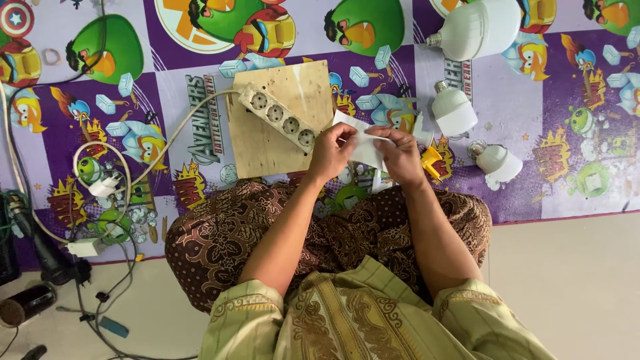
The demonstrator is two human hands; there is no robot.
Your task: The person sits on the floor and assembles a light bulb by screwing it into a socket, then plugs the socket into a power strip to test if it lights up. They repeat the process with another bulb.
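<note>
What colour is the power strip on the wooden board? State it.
Cream-white power strip, seen in the head view.

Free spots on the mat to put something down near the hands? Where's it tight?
Free: the mat stretch right of the three bulbs, and the pale floor right of the knee. Crowded: between plywood board with power strip and bulbs, where both hands, left hand and right hand, hold white paper; cables clutter the left.

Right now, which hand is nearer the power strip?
Left. The left hand sits just beside the power strip end; the right hand is farther off, across the white paper.
</note>
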